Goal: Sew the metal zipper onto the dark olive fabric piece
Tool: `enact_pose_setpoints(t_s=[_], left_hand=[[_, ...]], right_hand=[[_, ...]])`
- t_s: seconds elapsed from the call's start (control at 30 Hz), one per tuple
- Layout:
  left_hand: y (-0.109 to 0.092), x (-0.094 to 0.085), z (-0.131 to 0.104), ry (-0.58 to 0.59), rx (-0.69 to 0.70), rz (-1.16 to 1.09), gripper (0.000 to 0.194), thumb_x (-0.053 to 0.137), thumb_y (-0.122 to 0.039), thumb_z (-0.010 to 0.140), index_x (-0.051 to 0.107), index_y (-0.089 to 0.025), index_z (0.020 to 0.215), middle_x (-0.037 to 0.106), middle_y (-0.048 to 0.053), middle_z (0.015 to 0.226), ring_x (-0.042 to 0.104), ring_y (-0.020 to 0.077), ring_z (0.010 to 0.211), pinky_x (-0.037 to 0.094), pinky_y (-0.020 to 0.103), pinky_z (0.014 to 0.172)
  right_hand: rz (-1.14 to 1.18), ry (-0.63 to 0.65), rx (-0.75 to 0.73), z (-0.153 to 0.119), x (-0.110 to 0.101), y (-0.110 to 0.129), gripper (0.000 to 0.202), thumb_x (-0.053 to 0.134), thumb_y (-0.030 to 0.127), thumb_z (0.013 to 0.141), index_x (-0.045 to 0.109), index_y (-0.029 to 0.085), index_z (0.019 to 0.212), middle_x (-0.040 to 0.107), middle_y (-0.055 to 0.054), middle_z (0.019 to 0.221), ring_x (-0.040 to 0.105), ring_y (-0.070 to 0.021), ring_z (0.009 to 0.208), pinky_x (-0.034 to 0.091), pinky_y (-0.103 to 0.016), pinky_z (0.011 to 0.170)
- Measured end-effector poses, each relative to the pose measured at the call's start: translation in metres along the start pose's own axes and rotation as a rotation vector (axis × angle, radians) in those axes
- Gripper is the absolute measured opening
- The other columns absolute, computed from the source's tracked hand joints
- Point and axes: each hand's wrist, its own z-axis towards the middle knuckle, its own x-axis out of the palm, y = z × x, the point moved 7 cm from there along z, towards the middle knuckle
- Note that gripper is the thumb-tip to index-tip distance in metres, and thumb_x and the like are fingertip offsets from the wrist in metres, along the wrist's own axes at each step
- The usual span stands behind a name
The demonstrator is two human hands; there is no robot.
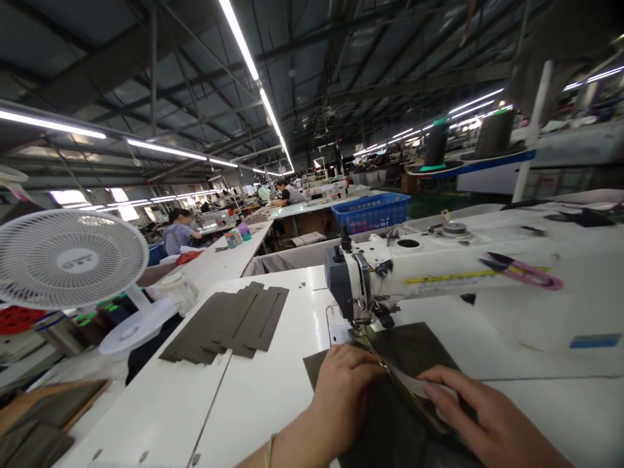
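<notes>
A dark olive fabric piece (414, 344) lies under the needle area of a white sewing machine (439, 260). A zipper with brass-coloured edges (409, 396) runs across it towards the presser foot. My left hand (344, 387) rests on the fabric, fingers bent together at the zipper's pull, left of the strip. My right hand (480, 406) pinches a pale strip (414, 383) along the zipper between thumb and forefinger. The fabric's lower part is partly hidden by both hands.
Stacked olive fabric pieces (234, 322) lie left on the white table (287, 383). A white fan (78, 260) stands further left. Pink-handled snips (529, 273) rest on the machine. Behind are a blue basket (370, 211), thread cones (436, 146) and two people seated at tables.
</notes>
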Motion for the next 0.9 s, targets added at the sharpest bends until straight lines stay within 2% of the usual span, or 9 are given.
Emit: enact_pose_setpoints(t_s=[0.13, 0.33, 0.47, 0.53, 0.63, 0.7, 0.8, 0.83, 0.9], left_hand=[[0.000, 0.011, 0.010, 0.158, 0.012, 0.045, 0.025, 0.064, -0.004, 0.076, 0.064, -0.022, 0.093, 0.064, -0.001, 0.096, 0.056, 0.0174, 0.092, 0.041, 0.031, 0.078], [0.003, 0.004, 0.015, 0.003, 0.101, 0.049, 0.013, 0.063, -0.011, 0.082, 0.064, -0.020, 0.091, 0.065, 0.001, 0.092, 0.057, 0.0185, 0.086, 0.037, 0.033, 0.076], [0.008, 0.017, 0.012, 0.111, 0.081, 0.090, 0.015, 0.071, -0.019, 0.079, 0.063, -0.020, 0.091, 0.064, 0.000, 0.089, 0.058, 0.0185, 0.085, 0.037, 0.034, 0.078], [0.009, 0.018, 0.013, 0.107, 0.086, 0.100, 0.021, 0.073, -0.022, 0.078, 0.061, -0.020, 0.095, 0.063, 0.001, 0.095, 0.056, 0.0190, 0.090, 0.037, 0.034, 0.080], [0.005, 0.012, 0.017, 0.062, 0.136, 0.138, 0.012, 0.066, -0.017, 0.080, 0.060, -0.019, 0.090, 0.062, 0.001, 0.094, 0.055, 0.0179, 0.087, 0.037, 0.033, 0.078], [0.001, 0.008, 0.020, 0.067, 0.165, 0.191, 0.005, 0.058, -0.013, 0.082, 0.058, -0.018, 0.084, 0.061, 0.001, 0.086, 0.055, 0.0171, 0.081, 0.038, 0.032, 0.074], [-0.001, 0.001, 0.027, 0.101, 0.159, 0.257, 0.005, 0.053, -0.012, 0.080, 0.055, -0.016, 0.083, 0.060, 0.004, 0.082, 0.056, 0.0182, 0.077, 0.041, 0.030, 0.070], [0.000, -0.001, 0.029, 0.112, 0.140, 0.266, 0.006, 0.053, -0.011, 0.079, 0.055, -0.015, 0.082, 0.061, 0.004, 0.081, 0.057, 0.0188, 0.076, 0.042, 0.030, 0.070], [0.003, -0.005, 0.033, 0.129, 0.105, 0.263, 0.007, 0.053, -0.010, 0.077, 0.055, -0.016, 0.081, 0.061, 0.003, 0.077, 0.058, 0.0192, 0.073, 0.043, 0.030, 0.069]], right_hand=[[0.030, -0.012, 0.015, 0.012, -0.005, 0.012, 0.035, 0.035, 0.048, 0.089, 0.058, 0.024, 0.078, 0.061, 0.000, 0.072, 0.059, -0.0174, 0.067, 0.046, -0.022, 0.061], [0.024, -0.012, 0.041, 0.023, -0.021, 0.024, 0.039, 0.036, 0.052, 0.083, 0.058, 0.022, 0.070, 0.060, -0.001, 0.065, 0.059, -0.0189, 0.064, 0.047, -0.025, 0.059], [0.008, -0.020, 0.028, 0.028, -0.021, 0.025, 0.038, 0.035, 0.050, 0.082, 0.057, 0.022, 0.069, 0.058, -0.001, 0.063, 0.057, -0.0186, 0.060, 0.045, -0.026, 0.056], [-0.018, -0.013, 0.028, 0.032, -0.020, 0.025, 0.037, 0.034, 0.049, 0.082, 0.056, 0.022, 0.069, 0.057, -0.001, 0.061, 0.055, -0.0182, 0.057, 0.044, -0.027, 0.055], [-0.072, 0.054, -0.001, 0.039, -0.018, 0.029, 0.034, 0.033, 0.045, 0.085, 0.054, 0.022, 0.070, 0.058, -0.001, 0.063, 0.056, -0.0186, 0.060, 0.044, -0.028, 0.058], [-0.160, 0.011, -0.080, 0.041, -0.027, 0.037, 0.032, 0.032, 0.038, 0.087, 0.055, 0.022, 0.071, 0.059, -0.002, 0.066, 0.057, -0.0192, 0.063, 0.045, -0.030, 0.058], [-0.416, -0.277, -0.325, 0.026, -0.044, 0.062, 0.030, 0.032, 0.030, 0.091, 0.058, 0.023, 0.077, 0.059, -0.006, 0.074, 0.058, -0.0238, 0.070, 0.046, -0.037, 0.063], [-0.500, -0.343, -0.426, 0.017, -0.039, 0.071, 0.029, 0.032, 0.027, 0.092, 0.060, 0.022, 0.083, 0.060, -0.008, 0.080, 0.058, -0.0261, 0.075, 0.047, -0.040, 0.066], [-0.614, -0.283, -0.589, 0.002, 0.003, 0.084, 0.029, 0.033, 0.020, 0.091, 0.061, 0.021, 0.097, 0.061, -0.011, 0.091, 0.058, -0.0294, 0.085, 0.048, -0.043, 0.074]])
